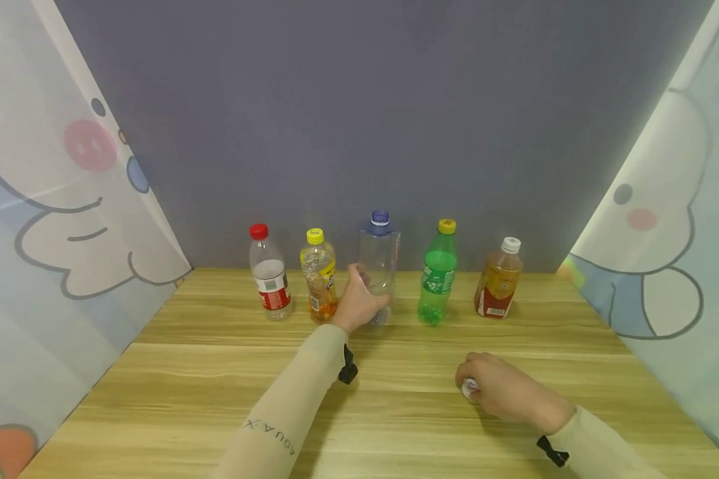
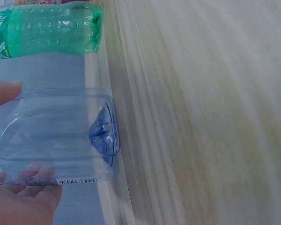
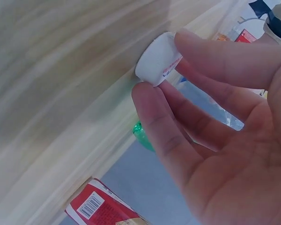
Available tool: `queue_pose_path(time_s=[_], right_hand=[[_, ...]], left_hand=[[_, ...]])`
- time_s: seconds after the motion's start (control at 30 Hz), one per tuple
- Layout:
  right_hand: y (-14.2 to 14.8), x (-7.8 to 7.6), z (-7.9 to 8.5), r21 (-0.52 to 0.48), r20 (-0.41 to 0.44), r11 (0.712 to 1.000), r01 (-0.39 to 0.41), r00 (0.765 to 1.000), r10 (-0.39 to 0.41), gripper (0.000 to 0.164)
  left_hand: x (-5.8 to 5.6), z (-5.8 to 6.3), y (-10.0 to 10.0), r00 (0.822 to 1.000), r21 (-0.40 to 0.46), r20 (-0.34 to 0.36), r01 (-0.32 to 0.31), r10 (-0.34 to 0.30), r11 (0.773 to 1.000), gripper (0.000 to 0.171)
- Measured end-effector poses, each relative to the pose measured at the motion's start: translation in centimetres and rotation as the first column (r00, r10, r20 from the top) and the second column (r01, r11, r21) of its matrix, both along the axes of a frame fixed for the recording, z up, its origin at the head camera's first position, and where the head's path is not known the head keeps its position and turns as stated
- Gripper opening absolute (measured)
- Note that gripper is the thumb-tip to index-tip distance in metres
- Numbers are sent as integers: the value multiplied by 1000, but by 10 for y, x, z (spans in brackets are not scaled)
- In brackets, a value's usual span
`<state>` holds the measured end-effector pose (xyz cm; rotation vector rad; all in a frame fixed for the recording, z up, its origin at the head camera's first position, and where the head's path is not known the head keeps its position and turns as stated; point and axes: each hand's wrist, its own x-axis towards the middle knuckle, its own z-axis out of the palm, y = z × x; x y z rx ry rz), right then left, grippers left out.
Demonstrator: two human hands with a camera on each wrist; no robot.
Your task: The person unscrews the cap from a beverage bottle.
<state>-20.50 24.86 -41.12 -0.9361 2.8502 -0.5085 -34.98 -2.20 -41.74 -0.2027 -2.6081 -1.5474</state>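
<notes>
My left hand (image 1: 359,303) grips a tall clear plastic bottle (image 1: 379,256) with a blue cap, upright in the middle of the row. In the left wrist view, the thumb lies along one side of this bottle (image 2: 56,126) and the other fingers lie at the opposite side. Nearer the front and to the right, my right hand (image 1: 503,389) pinches a small white cup-shaped piece (image 3: 158,58) with red and blue print between thumb and fingertips. That white piece (image 1: 470,387) is mostly covered by the fingers in the head view, low at the wooden table.
Left of the clear bottle stand a red-capped bottle (image 1: 271,283) and a yellow-capped bottle (image 1: 319,279). To its right are a green bottle (image 1: 437,279) and a white-capped amber bottle (image 1: 499,279). A grey wall (image 1: 383,120) rises behind the wooden table (image 1: 395,426).
</notes>
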Motion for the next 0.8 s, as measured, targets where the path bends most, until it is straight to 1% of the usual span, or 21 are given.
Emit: queue_pose_path(time_s=[0.2,0.53,0.8], right_hand=[[0,2,1,6,43,999,42,998,-42,20],[0,3,1,9,43,998,58,997,-59,22],[2,4,3,19,33,998,57,998,-58,19]], left_hand=[[-3,1,2,1000,-18,6,-6,6,1000,95],[-8,3,5,999,-30,-12,-30,30,999,90],[-14,-1,9,999,-30,-21,-50,50,998,89]])
